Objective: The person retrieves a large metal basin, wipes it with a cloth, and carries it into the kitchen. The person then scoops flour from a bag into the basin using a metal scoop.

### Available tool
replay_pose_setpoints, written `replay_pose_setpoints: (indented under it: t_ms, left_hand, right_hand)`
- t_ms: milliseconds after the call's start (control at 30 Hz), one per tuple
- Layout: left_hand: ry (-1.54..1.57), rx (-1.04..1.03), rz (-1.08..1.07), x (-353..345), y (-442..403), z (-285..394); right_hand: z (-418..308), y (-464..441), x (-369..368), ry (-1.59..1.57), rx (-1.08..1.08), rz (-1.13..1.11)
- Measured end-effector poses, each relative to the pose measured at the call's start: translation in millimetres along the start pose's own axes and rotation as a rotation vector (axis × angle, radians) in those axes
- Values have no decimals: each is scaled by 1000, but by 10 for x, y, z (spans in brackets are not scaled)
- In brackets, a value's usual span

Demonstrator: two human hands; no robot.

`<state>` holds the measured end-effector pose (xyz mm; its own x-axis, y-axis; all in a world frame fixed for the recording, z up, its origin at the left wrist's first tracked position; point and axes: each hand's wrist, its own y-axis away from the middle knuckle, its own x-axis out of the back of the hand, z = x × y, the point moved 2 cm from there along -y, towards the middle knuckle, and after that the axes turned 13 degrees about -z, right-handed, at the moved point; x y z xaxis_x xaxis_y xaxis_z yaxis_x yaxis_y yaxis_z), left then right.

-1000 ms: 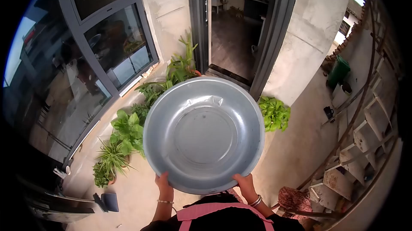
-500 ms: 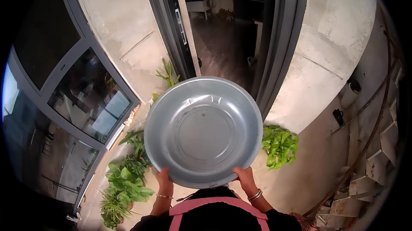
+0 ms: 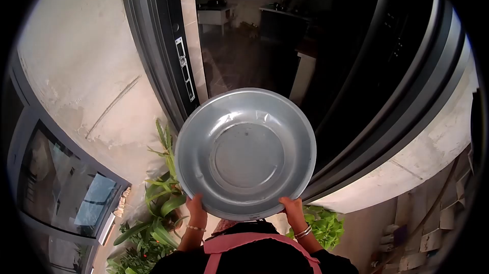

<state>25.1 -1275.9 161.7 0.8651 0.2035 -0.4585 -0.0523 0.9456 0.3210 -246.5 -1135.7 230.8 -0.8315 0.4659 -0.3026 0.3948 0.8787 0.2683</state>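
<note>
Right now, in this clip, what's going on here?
A person's left hand and right hand grip the near rim of a large grey basin, its inside facing the camera. Ahead is a dark door frame, with a dim room visible through it. Green plants show to the left of the basin, and another leafy plant shows beside the right forearm.

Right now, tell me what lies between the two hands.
The gray basin bridges the gap from left hand to right hand, as the head view shows.
</note>
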Motion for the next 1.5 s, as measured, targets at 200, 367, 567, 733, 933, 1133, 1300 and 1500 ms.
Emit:
replay_pose_setpoints:
  t_ms: [200,367,567,733,933,1133,1300,1500]
  left_hand:
    - [55,77,-217,-1031,-1457,45]
    - [-51,111,-116,-1865,-2470,6]
    - [-99,89,-153,-2646,-3866,-209]
    - [34,-5,-123,-3669,-5189,-397]
    - [99,-51,-42,-4260,-6124,-27]
    - [-640,-104,-291,-4333,-7533,-288]
    - [-31,192,-184,-5434,-8904,-278]
    - [-138,223,-236,-5935,-10887,-340]
  right_hand:
    - [-586,-1340,-91,145,2,113]
    - [-645,-2628,31,106,65,231]
    - [-899,-4432,111,105,16,66]
    - [-1381,-6268,131,228,90,-2]
    - [-1860,-7857,-248,231,143,-208]
    - [-2119,-9368,-421,337,-67,-343]
    - [-2392,-11075,-687,275,-123,-367]
    - [-3191,-12174,-471,318,-103,-543]
